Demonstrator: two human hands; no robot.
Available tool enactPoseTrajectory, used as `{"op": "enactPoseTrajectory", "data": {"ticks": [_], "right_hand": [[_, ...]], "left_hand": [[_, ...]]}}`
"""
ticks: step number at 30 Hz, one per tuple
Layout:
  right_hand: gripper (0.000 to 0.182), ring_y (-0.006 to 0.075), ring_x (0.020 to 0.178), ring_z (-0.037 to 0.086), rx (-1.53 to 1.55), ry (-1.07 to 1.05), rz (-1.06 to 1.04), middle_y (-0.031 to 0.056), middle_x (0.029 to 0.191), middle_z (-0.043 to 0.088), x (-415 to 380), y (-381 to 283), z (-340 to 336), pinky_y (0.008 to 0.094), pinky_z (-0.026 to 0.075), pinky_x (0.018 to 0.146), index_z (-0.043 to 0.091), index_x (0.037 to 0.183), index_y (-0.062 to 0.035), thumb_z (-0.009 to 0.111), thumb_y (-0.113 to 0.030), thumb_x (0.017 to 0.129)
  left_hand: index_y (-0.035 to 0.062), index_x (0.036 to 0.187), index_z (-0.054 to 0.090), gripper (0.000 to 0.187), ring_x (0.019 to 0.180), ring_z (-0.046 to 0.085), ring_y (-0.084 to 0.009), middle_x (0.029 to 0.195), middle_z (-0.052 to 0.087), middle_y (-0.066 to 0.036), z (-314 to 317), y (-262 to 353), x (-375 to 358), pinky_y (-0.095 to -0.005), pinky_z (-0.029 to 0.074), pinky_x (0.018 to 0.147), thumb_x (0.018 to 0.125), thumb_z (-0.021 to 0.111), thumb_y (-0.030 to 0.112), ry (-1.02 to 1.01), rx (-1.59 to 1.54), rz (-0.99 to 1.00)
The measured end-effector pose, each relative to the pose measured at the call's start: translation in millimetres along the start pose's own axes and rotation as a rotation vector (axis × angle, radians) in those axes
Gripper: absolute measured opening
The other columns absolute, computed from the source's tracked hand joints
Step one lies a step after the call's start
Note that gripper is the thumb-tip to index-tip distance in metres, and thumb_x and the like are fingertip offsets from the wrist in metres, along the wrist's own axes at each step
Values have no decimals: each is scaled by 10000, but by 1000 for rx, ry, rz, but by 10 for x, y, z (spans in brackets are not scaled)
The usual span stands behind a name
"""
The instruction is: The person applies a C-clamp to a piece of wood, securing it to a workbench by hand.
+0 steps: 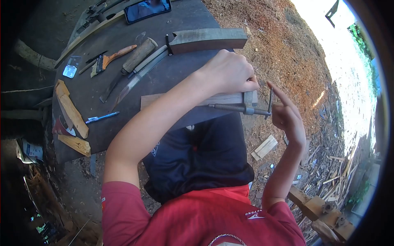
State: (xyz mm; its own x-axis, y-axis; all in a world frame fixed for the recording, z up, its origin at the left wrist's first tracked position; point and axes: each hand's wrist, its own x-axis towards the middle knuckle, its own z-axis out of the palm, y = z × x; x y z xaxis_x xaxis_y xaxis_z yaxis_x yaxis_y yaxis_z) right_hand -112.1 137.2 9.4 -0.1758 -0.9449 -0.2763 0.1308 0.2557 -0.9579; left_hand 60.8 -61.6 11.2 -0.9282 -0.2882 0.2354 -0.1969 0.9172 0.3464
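Note:
My left hand (232,74) is closed in a fist around the upper part of a metal screw clamp (248,104), most of which it hides. The clamp's threaded screw (230,107) lies sideways near the table edge. Beneath my left forearm lies a flat wooden board (234,99), reaching under the clamp. At the screw's right end, my right hand (288,117) has its index finger stretched out against the thin handle bar (270,100). Its other fingers are curled in beside the bar, not visibly wrapped round it.
On the dark table (176,24) lie a notched wooden block (209,39), a paintbrush (113,57), a wooden-handled chisel (139,55), a blue pen (102,117), wood offcuts (74,110) and a phone (147,9). Sawdust and scraps cover the ground at right, near a wooden beam (320,211).

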Motion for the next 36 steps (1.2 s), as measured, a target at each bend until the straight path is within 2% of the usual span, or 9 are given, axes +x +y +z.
{"op": "enactPoseTrajectory", "data": {"ticks": [3,6,10,14,17,21,24,26,36], "right_hand": [[637,34,540,329,-265,-386,327,-77,645,359,49,337,-190,202,271,487,410,1550,-12,469,-71,918],[636,32,534,315,26,-751,-40,-80,649,328,-105,368,-283,208,262,477,404,1541,23,469,-74,916],[636,22,538,323,229,-6,-42,-81,651,329,-90,5,57,206,257,469,395,1540,32,463,-68,916],[469,39,554,381,-307,-409,298,-54,675,468,63,216,-150,229,340,507,592,1401,27,447,-42,961],[449,45,532,381,-48,-739,-39,-50,656,464,-77,272,-245,221,336,495,580,1393,65,462,-62,979],[455,42,542,388,200,-10,10,-66,649,398,-76,17,51,215,293,487,569,1417,36,424,-66,998],[395,36,585,399,-295,-313,291,-47,708,477,34,277,-222,222,326,532,640,1325,39,441,-75,1003],[418,44,562,397,-81,-620,63,-28,687,489,-62,229,-216,232,323,516,621,1364,31,472,-46,981],[541,50,570,377,215,-354,-20,-45,657,405,-80,272,-136,215,344,531,441,1537,-45,509,-113,1005]], "left_hand": [[166,830,822,294,679,711,-260,707,727,-86,10,-37,-11,-387,549,634,848,646,400,5,28,5],[167,826,821,292,677,710,-260,701,724,-87,22,-38,-19,-387,549,633,847,647,400,0,62,-4],[162,824,821,296,674,707,-268,698,721,-96,36,-18,-8,-388,549,633,847,643,398,16,12,8],[160,831,822,301,689,712,-266,714,727,-99,-5,-14,1,-389,550,632,848,644,402,-27,40,-23],[165,829,823,294,684,713,-264,711,726,-100,-4,-18,2,-391,550,623,845,645,398,-36,85,-19],[164,826,823,293,677,710,-281,700,718,-115,60,-36,-3,-397,549,617,844,647,398,9,12,7],[166,827,823,295,688,713,-284,710,722,-116,-3,-29,-3,-399,549,619,843,651,404,9,24,13],[168,827,823,294,695,716,-280,712,725,-110,-6,-28,-8,-398,550,620,841,654,408,-5,64,9],[174,804,821,286,666,708,-261,677,713,-89,37,-48,-6,-381,544,606,837,645,398,9,77,4]]}}
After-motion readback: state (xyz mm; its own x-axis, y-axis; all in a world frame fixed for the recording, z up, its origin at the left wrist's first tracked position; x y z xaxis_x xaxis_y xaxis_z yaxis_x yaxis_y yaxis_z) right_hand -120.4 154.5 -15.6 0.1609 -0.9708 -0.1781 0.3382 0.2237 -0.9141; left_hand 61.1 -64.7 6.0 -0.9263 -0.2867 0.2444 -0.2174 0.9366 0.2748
